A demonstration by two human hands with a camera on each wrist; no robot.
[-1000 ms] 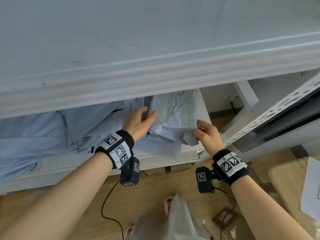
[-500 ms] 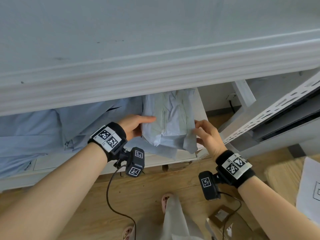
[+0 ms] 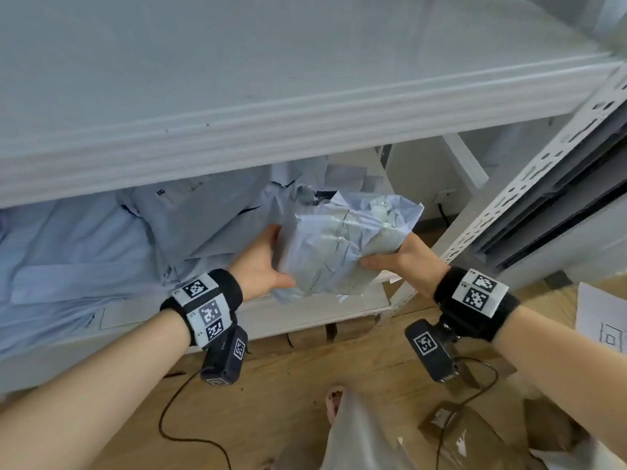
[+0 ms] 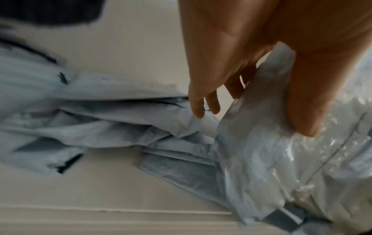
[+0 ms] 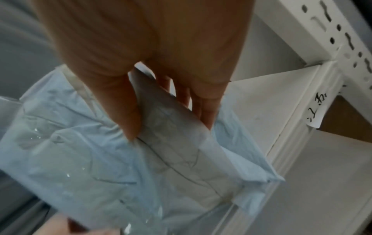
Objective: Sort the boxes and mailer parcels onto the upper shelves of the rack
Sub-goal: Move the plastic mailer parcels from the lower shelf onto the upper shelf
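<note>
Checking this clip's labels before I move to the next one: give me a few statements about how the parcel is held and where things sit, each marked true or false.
1. Both hands hold the crinkled mailer parcel, left hand on one side, right hand on the other. True.
2. The parcel already lies on the upper shelf. False: it is held below that shelf, in front of the lower one.
3. More pale blue mailers lie on the lower shelf to the left. True.
4. The right hand is empty. False: its thumb and fingers pinch the parcel's edge.
5. The floor below is wooden. True.
</note>
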